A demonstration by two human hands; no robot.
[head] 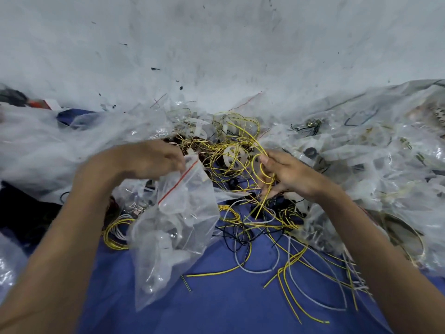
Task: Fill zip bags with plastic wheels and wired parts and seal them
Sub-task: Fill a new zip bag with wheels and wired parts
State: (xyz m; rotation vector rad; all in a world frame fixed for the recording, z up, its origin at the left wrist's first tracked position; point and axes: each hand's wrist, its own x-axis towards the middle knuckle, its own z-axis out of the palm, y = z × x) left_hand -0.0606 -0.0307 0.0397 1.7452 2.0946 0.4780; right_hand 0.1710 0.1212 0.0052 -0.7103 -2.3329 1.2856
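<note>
Through the head camera I watched the left hand [154, 160] held above the blue-covered table [228, 304]. Its fingers [177, 162] were curled and pinching the top corner of a clear zip bag [173, 237], right by the bag's red seal line [179, 180]. The bag hung down and to the left from that grip, crumpled, with its lower end over the blue surface. Pale plastic pieces showed through its wall, though I couldn't make out what they were. I couldn't tell whether its mouth was sealed.

The right hand [286, 174] was well apart from the bag, on the other side of the wire tangle [224, 145]. Its fingers [267, 162] were bent round a small coil of yellow wire [266, 172], gripping it. The coil's loose ends trailed down below the hand toward the table.

Between the two hands and a little farther back, a white plastic wheel [232, 155] sat inside the tangle with yellow loops across it. More cut lengths of yellow, grey and black wire [255, 268] lay spread over the table in front of the right forearm. A heap of filled clear bags [385, 165] was piled along the right, and loose plastic sheeting [60, 141] along the left. A grey scuffed wall [216, 44] rose behind everything.
</note>
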